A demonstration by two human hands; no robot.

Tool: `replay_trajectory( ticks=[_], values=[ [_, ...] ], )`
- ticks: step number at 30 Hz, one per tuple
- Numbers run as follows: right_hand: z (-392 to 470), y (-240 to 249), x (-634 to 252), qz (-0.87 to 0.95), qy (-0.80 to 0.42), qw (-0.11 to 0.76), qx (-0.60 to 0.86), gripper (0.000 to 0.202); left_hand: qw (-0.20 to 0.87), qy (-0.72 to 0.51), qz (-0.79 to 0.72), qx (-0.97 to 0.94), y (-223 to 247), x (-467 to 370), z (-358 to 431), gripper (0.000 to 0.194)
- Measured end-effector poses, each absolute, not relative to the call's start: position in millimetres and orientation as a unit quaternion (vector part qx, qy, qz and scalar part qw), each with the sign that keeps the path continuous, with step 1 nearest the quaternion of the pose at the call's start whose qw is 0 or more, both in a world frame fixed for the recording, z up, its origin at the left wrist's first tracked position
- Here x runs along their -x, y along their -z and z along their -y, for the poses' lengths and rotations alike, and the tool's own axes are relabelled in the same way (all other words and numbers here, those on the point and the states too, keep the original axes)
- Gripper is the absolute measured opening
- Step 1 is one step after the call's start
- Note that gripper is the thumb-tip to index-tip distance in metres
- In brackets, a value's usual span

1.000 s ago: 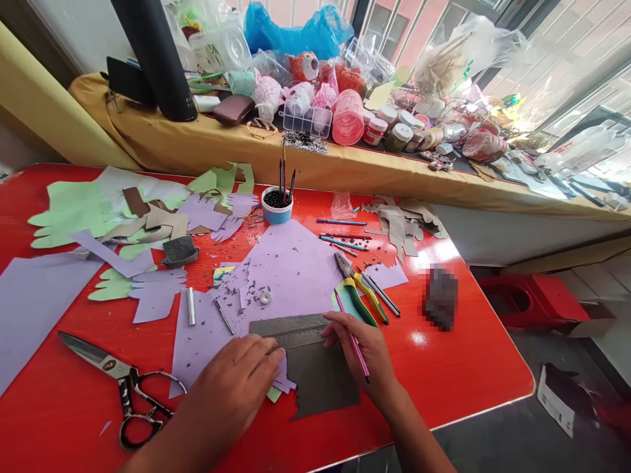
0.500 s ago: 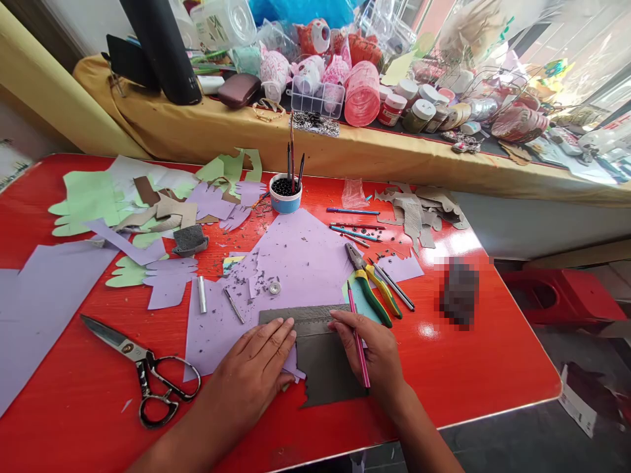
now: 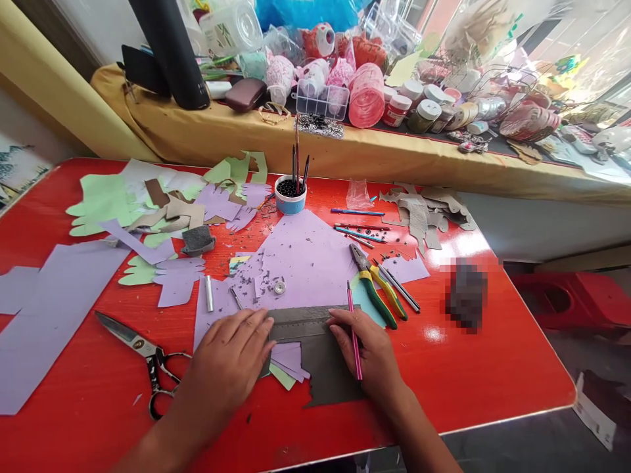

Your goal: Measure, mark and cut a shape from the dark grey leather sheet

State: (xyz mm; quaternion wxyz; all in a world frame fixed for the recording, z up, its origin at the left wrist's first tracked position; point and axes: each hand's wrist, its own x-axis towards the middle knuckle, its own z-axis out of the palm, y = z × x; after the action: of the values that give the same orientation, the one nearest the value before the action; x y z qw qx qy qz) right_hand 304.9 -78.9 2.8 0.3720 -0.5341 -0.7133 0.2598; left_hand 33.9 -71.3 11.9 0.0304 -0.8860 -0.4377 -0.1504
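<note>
Left hand [image 3: 234, 348]: lies palm down over the left end of the grey sheet [image 3: 330, 371], fingers stretched out and pressed close together, tips at the strip along its far side.
Right hand [image 3: 372, 348]: rests at the sheet's right part, fingers closed around the pink pen [image 3: 353, 328], thumb and forefinger near the strip; whether pinching it or only touching, cannot tell.
Pink pen: slants across the right hand, one end toward the far edge of the desk [image 3: 453, 384].
Grey sheet: lies near the desk's front edge, with a ragged notch.
Purple slips [image 3: 290, 357] and green slip [image 3: 282, 377]: show in the notch, just beside the left hand.
Purple paper [image 3: 310, 256]: lies just beyond the sheet, bearing a round pale piece [image 3: 280, 288] and a silver tube [image 3: 210, 293].
Pliers [image 3: 373, 290]: lie just beyond the right hand.
Scissors [image 3: 142, 345]: lie left of the left hand, handles partly hidden by the forearm.
Cup [image 3: 290, 205]: stands near the far edge, holding upright sticks [image 3: 298, 157].
Paper cutouts [image 3: 106, 200]: spread toward the far left corner.
Grey scraps [image 3: 417, 220]: heaped near the far right corner.
Dark lump [image 3: 467, 295]: near the right edge, too blurred to tell.
</note>
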Motion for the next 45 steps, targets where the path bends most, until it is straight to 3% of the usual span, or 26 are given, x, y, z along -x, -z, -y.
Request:
replay_trajectory(
  ticks=[8, 19, 29, 45],
  values=[
    [76.0, -5.2, -306.9, 0.770, -0.207, 0.321, 0.511, 0.028, 0.032, 0.138, 0.381, 0.914, -10.6, -43.0, 73.1, 0.050],
    [68.5, -0.4, -308.6, 0.813, -0.133, 0.247, 0.511, 0.031, 0.028, 0.178, 0.402, 0.898, -8.3, -43.4, 73.8, 0.039],
    [69.8, -0.3, -311.5, 0.819, -0.142, 0.254, 0.494, 0.030, 0.001, 0.169, 0.385, 0.907, -5.6, -55.4, 90.9, 0.028],
    [62.5, -1.7, -311.6, 0.832, -0.118, 0.232, 0.489, 0.032, -0.005, 0.187, 0.425, 0.885, -3.8, -49.0, 92.0, 0.032]
  ],
)
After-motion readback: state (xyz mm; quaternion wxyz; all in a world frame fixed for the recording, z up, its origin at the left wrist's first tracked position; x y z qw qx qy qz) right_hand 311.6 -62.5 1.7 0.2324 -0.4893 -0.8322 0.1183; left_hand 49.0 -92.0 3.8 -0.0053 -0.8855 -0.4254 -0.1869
